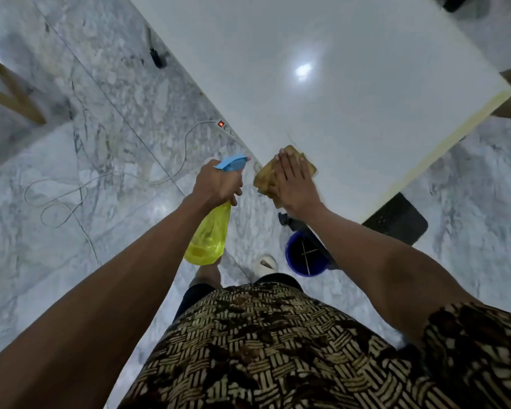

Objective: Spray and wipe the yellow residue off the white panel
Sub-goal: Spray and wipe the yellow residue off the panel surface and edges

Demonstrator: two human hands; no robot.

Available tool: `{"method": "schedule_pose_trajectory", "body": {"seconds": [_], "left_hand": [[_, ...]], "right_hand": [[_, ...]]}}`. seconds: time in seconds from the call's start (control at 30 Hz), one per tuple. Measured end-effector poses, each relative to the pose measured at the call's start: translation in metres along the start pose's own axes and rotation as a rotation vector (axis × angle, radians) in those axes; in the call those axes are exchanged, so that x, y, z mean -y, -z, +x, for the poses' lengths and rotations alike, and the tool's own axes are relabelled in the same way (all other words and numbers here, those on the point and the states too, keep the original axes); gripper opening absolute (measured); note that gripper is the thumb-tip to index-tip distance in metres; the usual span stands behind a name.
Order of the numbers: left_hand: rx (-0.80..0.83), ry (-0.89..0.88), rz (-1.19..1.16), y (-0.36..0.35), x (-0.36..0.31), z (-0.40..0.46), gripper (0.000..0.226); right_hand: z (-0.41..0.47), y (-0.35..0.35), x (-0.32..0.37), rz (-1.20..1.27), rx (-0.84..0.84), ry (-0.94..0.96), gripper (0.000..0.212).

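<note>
Panel [351,93] glossy white, yellow residue [443,144] along its right edge.

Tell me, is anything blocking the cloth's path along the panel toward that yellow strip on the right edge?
Nothing visible does. The right hand presses the cloth flat on the white panel near its corner, and the glossy surface between it and the yellow residue strip is bare. The spray bottle hangs off-panel in the left hand.
</note>
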State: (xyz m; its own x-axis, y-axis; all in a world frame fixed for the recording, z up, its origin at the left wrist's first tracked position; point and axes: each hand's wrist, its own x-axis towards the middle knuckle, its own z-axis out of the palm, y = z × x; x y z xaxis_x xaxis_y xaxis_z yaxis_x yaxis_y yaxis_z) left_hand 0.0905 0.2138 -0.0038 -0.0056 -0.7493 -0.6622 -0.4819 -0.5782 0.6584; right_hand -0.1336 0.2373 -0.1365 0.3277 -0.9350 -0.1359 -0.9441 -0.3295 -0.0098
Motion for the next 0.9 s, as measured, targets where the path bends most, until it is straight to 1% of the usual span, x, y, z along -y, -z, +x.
{"method": "schedule_pose_trajectory", "body": {"seconds": [0.07,0.1,0.23,0.33,0.43,0.57,0.67,0.8,0.9], "left_hand": [[0.001,-0.001,-0.021,-0.023,0.001,-0.012,0.049],[0.007,-0.007,-0.016,-0.033,0.003,-0.017,0.051],[0.010,-0.005,0.011,-0.065,0.007,-0.039,0.033],[0.022,-0.001,0.022,-0.081,0.008,-0.052,0.030],[0.022,0.004,0.068,-0.090,0.008,-0.060,0.020],[0.007,0.003,0.084,-0.096,0.009,-0.067,0.018],[0.000,-0.014,0.084,-0.100,0.009,-0.072,0.020],[0.041,-0.092,0.069,-0.108,0.010,-0.077,0.034],[0.068,-0.138,0.057,-0.117,0.009,-0.081,0.039]], "right_hand": [[-0.026,-0.001,-0.008,-0.009,0.004,0.010,0.070],[-0.037,0.000,-0.012,-0.006,0.011,0.018,0.070],[-0.073,-0.001,-0.021,0.009,0.046,0.037,0.075],[-0.096,-0.004,-0.026,0.022,0.042,0.022,0.076],[-0.120,-0.007,-0.027,0.030,0.023,-0.002,0.072],[-0.154,-0.008,-0.030,-0.016,0.066,-0.024,0.076],[-0.178,-0.008,-0.032,-0.034,0.078,-0.044,0.071],[-0.213,-0.015,-0.034,0.043,0.080,-0.113,0.065],[-0.237,-0.019,-0.045,0.256,0.052,-0.101,0.060]]}}
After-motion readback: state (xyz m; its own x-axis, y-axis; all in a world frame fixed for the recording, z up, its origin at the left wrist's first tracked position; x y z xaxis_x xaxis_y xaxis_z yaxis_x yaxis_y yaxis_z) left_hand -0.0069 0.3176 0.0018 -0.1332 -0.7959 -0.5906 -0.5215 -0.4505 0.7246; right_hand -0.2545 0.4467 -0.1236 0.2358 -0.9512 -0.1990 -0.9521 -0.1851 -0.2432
